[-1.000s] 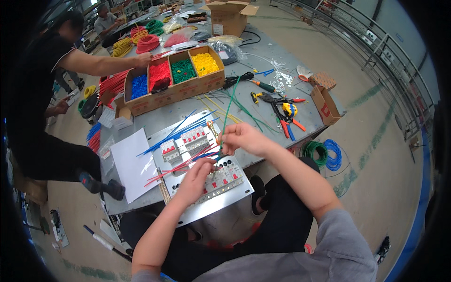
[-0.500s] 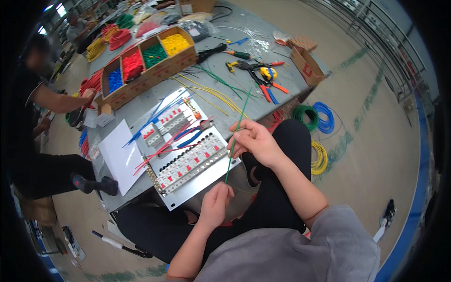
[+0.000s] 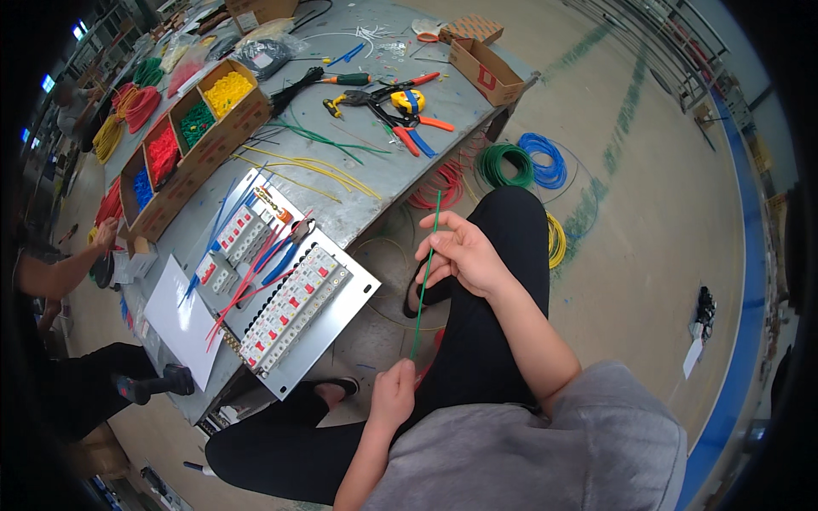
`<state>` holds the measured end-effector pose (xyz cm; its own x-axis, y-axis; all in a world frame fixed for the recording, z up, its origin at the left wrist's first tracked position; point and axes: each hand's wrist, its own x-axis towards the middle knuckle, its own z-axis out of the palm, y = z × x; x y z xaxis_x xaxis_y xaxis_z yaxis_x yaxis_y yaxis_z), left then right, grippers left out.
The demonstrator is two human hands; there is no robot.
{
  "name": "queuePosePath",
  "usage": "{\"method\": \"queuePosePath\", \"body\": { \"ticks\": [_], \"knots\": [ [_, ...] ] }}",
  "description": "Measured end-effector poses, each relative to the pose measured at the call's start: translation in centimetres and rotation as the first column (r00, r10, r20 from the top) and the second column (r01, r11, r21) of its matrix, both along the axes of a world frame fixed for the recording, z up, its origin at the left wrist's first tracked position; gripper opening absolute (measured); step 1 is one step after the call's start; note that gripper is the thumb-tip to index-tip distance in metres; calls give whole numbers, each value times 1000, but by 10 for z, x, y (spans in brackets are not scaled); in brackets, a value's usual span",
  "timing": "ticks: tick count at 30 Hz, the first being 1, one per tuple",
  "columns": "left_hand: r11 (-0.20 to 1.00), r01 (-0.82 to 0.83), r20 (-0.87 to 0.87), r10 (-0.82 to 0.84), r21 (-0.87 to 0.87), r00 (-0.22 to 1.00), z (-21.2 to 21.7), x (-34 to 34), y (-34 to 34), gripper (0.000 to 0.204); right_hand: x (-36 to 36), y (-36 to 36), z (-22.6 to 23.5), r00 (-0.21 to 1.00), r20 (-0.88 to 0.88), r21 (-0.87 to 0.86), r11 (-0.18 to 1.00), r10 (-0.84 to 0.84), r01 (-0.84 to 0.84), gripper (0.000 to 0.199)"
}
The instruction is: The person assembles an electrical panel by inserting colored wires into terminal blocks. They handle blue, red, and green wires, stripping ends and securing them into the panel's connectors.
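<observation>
A straight length of green wire [image 3: 423,308] stands between my two hands, over my lap. My right hand [image 3: 464,257] pinches it partway up between thumb and fingers. Lower down, my left hand [image 3: 393,397] is closed in a fist at the wire's bottom end. To the left of both hands, a metal mounting plate [image 3: 348,300] juts past the table's edge. It bears a long row of circuit breakers [image 3: 294,308] and a shorter breaker group [image 3: 242,232]. Loose red wires [image 3: 244,288] and blue-handled pliers [image 3: 285,253] lie across it.
On the grey table [image 3: 341,209] stand a divided cardboard box [image 3: 187,153] of coloured caps, hand tools such as a crimper [image 3: 375,104], yellow wires [image 3: 319,168], and a white sheet [image 3: 181,319]. Coils of green wire [image 3: 503,165] and blue wire [image 3: 545,160] lie on the floor. Another person's arm [image 3: 60,271] reaches in at left.
The view has swung to the right, so table and plate sit further left. My hands, still on the green wire, are now further from the plate.
</observation>
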<state>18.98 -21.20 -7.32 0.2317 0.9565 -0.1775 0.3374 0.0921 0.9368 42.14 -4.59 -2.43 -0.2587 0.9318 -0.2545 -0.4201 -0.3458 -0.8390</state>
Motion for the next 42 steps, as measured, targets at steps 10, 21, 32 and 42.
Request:
{"method": "queuePosePath", "body": {
  "ticks": [10,21,32,42],
  "knots": [
    [984,38,-56,-49,-175,997,-28,6,12,49,17,5,-31,986,135,84,993,-94,83,12],
    [970,-13,92,37,-244,995,-50,0,10,50,17,14,-20,991,21,47,990,-131,130,19],
    [879,7,369,193,-477,909,-37,-3,14,48,-59,-98,-93,967,173,52,979,186,-197,26],
    [965,83,-90,-108,-248,990,-8,-5,14,40,-4,-41,-43,993,65,-5,995,-96,96,27]
  ]
}}
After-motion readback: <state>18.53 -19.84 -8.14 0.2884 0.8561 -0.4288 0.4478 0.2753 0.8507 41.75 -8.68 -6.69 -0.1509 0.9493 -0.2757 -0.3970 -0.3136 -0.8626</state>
